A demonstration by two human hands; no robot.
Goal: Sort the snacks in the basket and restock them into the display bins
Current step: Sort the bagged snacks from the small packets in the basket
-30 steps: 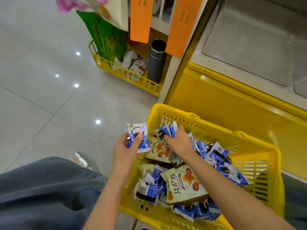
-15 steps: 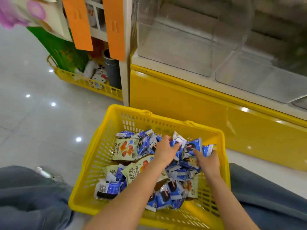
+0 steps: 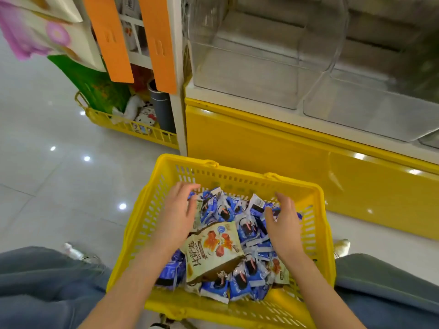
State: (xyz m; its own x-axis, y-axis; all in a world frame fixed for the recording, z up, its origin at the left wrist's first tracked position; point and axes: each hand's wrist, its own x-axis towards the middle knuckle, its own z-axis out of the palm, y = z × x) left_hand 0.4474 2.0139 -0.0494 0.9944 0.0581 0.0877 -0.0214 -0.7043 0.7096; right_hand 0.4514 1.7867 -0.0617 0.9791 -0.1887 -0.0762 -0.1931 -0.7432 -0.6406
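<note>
A yellow plastic basket point(image 3: 237, 180) stands on the floor between my knees, filled with several small blue snack packets point(image 3: 228, 210) and a few beige packets point(image 3: 212, 248) with orange pictures. My left hand point(image 3: 177, 213) lies at the left of the blue pile with fingers spread and nearly straight. My right hand point(image 3: 283, 220) flanks the same pile on the right, fingers loosely bent. Both hands touch the packets from the sides and neither grips one. Clear display bins point(image 3: 256, 62) stand behind the basket, above a yellow cabinet point(image 3: 273, 148).
A second clear bin point(image 3: 380, 110) sits to the right of the first. At left a low yellow rack point(image 3: 133, 129) holds plush toys, a grey tube and a green bag. Two orange strips point(image 3: 156, 43) hang from a white shelf frame. Glossy grey floor tiles lie to the left.
A second ago my left hand held a blue packet outside the basket; now it holds nothing. Both hands have spread to the two sides of the blue pile. The view has shifted towards the bins.
</note>
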